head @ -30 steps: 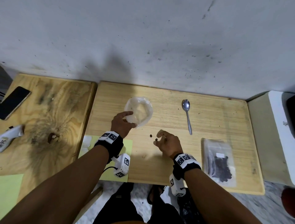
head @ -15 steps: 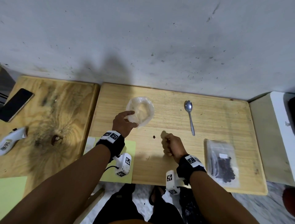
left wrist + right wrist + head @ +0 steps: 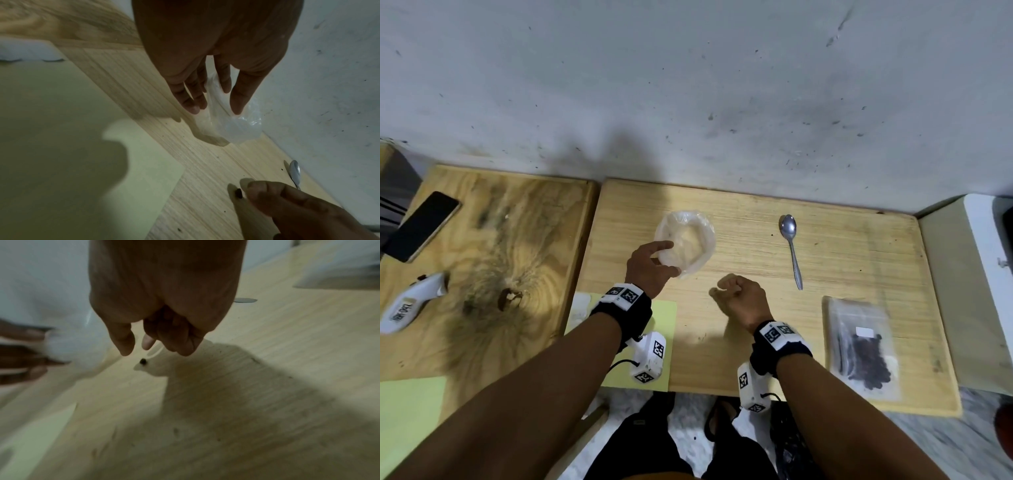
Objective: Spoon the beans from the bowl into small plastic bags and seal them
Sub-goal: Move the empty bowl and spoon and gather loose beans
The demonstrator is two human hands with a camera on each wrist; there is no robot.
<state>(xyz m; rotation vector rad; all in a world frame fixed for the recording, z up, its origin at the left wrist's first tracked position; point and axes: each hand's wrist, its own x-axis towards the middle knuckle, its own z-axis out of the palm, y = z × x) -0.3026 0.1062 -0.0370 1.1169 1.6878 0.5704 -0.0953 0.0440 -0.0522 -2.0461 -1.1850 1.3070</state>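
Note:
A thin translucent plastic bowl (image 3: 688, 236) sits on the light wooden table (image 3: 852, 246), and no beans show in it. My left hand (image 3: 671, 258) pinches its near rim, thumb on one side and fingers on the other (image 3: 216, 110). My right hand (image 3: 719, 287) hovers low at mid-table with its fingers curled. Its thumb and forefinger (image 3: 136, 350) hang just above one dark bean (image 3: 142, 361) lying on the wood (image 3: 238, 193). Whatever is inside the curled fingers is hidden. The spoon (image 3: 791, 253) lies to the right. A clear bag of beans (image 3: 859, 349) lies flat at the front right.
A pale green sheet (image 3: 664, 342) lies under my left wrist at the table's front edge. A darker wooden table on the left carries a phone (image 3: 421, 226) and a white device (image 3: 410, 305). A white box (image 3: 969, 291) stands against the right edge.
Two loose beans lay by my right fingertips a second ago; one is left. The right hand turned and came back over it. The left hand stayed on the bowl.

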